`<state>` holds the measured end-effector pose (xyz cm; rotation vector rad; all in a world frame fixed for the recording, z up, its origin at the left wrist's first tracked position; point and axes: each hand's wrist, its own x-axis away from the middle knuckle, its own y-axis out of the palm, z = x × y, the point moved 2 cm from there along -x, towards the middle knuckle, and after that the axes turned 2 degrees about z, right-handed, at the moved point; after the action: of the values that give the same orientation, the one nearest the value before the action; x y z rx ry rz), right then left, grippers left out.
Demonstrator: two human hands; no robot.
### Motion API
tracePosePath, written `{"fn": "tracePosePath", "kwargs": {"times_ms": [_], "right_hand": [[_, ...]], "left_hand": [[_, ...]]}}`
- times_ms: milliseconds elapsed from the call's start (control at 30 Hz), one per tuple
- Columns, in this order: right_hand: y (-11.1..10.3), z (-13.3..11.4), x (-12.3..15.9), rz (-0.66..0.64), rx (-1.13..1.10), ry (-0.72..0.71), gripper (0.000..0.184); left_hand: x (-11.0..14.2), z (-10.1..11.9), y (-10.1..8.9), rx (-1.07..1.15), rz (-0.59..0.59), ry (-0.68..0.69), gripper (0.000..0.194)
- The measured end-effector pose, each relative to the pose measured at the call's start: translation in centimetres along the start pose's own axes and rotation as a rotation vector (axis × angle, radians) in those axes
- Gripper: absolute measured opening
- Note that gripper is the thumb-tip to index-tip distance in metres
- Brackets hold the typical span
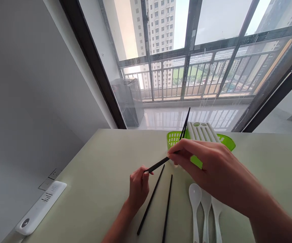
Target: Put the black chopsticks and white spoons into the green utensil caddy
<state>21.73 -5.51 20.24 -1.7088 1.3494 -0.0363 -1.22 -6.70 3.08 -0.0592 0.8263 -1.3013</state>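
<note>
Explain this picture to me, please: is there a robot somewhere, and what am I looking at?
No robot here: these are a person's own bare hands, seen by a camera worn on the head, looking forward and down. This is the only view.

The left hand and right hand both grip a black chopstick between them. On the table lie two loose chopsticks and three white spoons. Beyond the right hand are a green basket and a white rack. More dark sticks slant up there; their lower ends are hidden. A white device sits at the left, and a window lies beyond.
</note>
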Motion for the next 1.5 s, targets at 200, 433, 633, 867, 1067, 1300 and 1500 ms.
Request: {"fn": "tracePosePath", "kwargs": {"times_ms": [200,433,633,867,1067,1300,1500], "right_hand": [[-0.8,-0.2,0.2,0.182,0.026,0.009,0.01],[-0.6,-0.1,0.0,0.191,0.054,-0.008,0.009],[0.0,-0.4,-0.2,0.198,0.044,-0.044,0.006],[-0.3,-0.5,-0.1,0.229,0.043,-0.021,0.005],[-0.4,-0.5,0.0,0.221,0.019,-0.011,0.005],[-0.5,-0.6,0.0,0.226,0.003,-0.01,0.006],[-0.6,-0.6,-0.1,0.231,-0.002,-0.015,0.006]], "left_hand": [[-0.1,-0.2,0.9,0.378,-0.146,-0.331,0.059],[-0.7,-0.3,1.8,0.904,-0.108,-0.64,0.056],[-1.3,-1.1,1.8,1.269,-0.051,-0.855,0.044],[-1.6,-1.4,1.4,1.441,0.073,-0.883,0.018],[-1.7,-1.2,1.2,1.419,0.135,-0.884,0.018],[-1.5,-1.5,1.1,1.436,0.092,-0.85,0.019],[-1.2,-1.5,1.2,1.439,0.07,-0.833,0.023]]}}
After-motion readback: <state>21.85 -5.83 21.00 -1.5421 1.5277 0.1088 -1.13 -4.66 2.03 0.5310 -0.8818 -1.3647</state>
